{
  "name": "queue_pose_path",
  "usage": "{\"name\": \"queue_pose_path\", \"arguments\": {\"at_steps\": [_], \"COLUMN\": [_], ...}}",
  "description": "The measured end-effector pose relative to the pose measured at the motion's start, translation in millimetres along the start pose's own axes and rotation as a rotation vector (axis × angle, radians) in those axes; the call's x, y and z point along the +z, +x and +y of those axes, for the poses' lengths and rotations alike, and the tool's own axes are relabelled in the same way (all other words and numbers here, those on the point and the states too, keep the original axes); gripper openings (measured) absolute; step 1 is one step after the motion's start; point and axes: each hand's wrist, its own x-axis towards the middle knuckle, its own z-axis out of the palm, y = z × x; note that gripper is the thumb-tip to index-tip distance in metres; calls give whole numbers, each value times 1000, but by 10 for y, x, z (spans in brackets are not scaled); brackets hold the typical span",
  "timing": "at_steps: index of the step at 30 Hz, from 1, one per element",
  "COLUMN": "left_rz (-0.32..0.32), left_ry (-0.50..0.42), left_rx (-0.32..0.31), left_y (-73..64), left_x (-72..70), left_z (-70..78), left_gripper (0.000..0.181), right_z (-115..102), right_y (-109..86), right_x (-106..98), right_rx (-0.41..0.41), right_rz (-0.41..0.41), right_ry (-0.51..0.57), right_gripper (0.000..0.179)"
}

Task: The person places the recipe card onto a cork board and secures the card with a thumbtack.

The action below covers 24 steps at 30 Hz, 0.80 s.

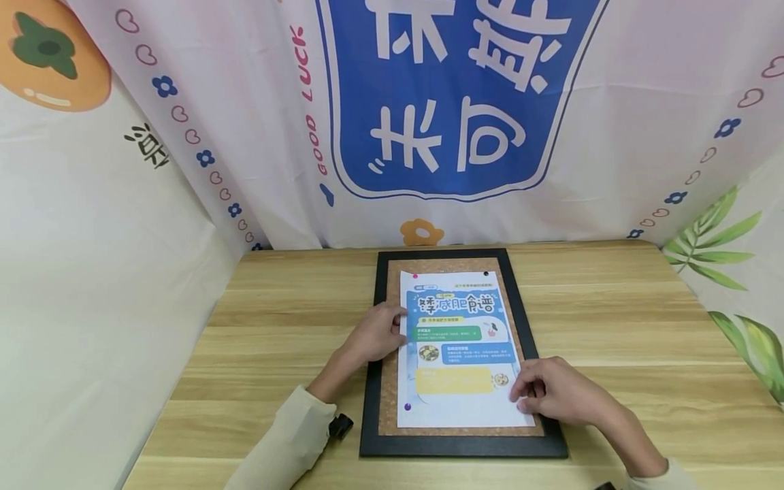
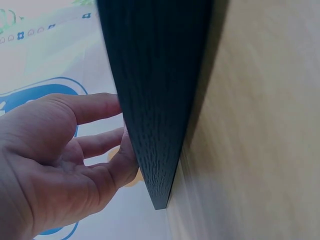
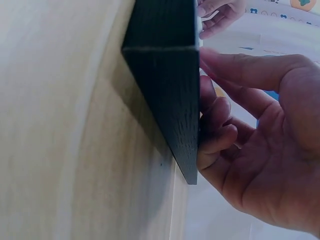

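A white sheet (image 1: 465, 412) printed with blue, green and yellow panels lies on a black-framed cork board (image 1: 465, 446). Colored pins mark it: a pink pin (image 1: 415, 276) top left, a black pin (image 1: 486, 273) top right and a purple pin (image 1: 407, 407) bottom left. My left hand (image 1: 376, 331) reaches over the frame's left side, its thumb and fingertips spread at the sheet's left edge. At the sheet's lower right edge is my right hand (image 1: 554, 390), thumb and index finger close together, other fingers curled under. I cannot tell whether these fingers pinch anything.
The board lies on a wood-grain table (image 1: 269, 327). Behind the table hangs a printed white curtain (image 1: 263, 136) with a large blue emblem (image 1: 422, 180). The black side of the frame (image 2: 155, 100) rises beside my left hand in the left wrist view.
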Motion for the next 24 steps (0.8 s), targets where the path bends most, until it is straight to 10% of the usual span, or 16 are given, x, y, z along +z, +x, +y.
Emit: {"name": "queue_pose_path", "arguments": {"at_steps": [24], "left_rz": [-1], "left_ry": [0], "left_rx": [0], "left_y": [2], "left_x": [-4], "left_z": [-2], "left_gripper": [51], "right_z": [-13], "right_y": [20], "right_x": [-15], "right_rx": [8], "right_rz": [2], "right_ry": [37], "right_gripper": [10]}}
